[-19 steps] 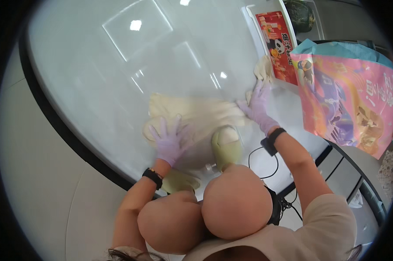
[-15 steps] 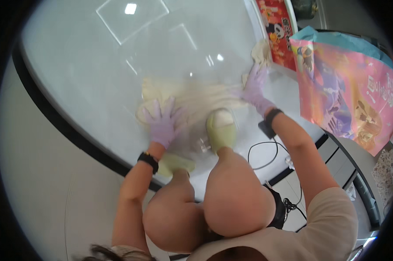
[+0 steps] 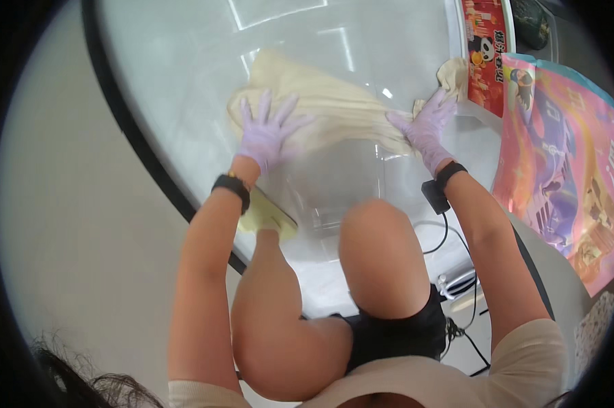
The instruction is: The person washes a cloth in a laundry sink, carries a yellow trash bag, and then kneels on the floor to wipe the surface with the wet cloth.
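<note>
A cream cloth (image 3: 341, 121) lies spread in a wide band of creases over a glossy white surface (image 3: 164, 75). Pressed flat on its left part is my left hand (image 3: 267, 132), in a thin lilac glove with the fingers spread. At the cloth's right end, my right hand (image 3: 428, 132), gloved the same way, rests with its thumb out and fingers stretched. Past those fingertips a bunched bit of the cloth (image 3: 452, 76) sticks up. Both wrists carry black bands, and a small black box (image 3: 435, 197) with a cable hangs by the right one.
At the right stands a large pink and purple shiny bag (image 3: 558, 170). A red printed box (image 3: 485, 54) with a panda picture is beyond it. A dark edge (image 3: 133, 139) borders the white surface on the left. My left foot in a pale green slipper (image 3: 269, 216) rests on it.
My view has shifted. My right foot in its green slipper has drawn back out of sight, and that knee has moved. Both hands remain on the cloth, the left with fingers still spread.
</note>
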Available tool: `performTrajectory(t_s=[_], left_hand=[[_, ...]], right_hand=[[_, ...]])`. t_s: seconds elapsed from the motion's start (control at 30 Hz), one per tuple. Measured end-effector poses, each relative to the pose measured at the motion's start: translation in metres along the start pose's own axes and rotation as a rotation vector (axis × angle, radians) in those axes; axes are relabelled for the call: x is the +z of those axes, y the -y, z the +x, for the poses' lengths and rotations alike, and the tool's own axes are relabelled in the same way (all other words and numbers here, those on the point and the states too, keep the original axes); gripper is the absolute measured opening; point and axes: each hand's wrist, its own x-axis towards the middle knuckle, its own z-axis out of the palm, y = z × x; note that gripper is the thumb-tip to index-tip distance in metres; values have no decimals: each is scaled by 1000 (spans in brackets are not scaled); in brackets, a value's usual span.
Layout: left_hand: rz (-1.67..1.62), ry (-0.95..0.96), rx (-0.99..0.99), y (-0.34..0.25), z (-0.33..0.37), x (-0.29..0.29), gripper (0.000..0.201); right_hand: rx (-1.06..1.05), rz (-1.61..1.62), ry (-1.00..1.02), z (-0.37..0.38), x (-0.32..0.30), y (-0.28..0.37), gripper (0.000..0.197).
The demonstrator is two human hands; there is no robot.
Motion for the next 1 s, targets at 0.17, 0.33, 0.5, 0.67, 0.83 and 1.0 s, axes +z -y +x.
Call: performTrajectory(t_s=[0.17, 0.33, 0.5, 0.67, 0.83, 1.0], left_hand=[[97, -116, -56, -1, -18, -5, 63], [28, -60, -295, -41, -45, -37, 58], [-311, -394, -582, -49, -60, -16, 76], [-656, -561, -938, -94, 41, -43, 95], [-538, -812, -1009, -108, 75, -21, 98], [-271, -865, -680, -76, 63, 8, 99]], right_hand=[[-168, 193, -129, -11, 12, 2, 141], [-188, 176, -166, -9, 13, -8, 139], [-250, 167, -328, -3, 29, -17, 136], [-304, 22, -508, -1, 56, -21, 128], [-377, 75, -615, 7, 50, -30, 114], [-664, -79, -777, -28, 65, -20, 76]])
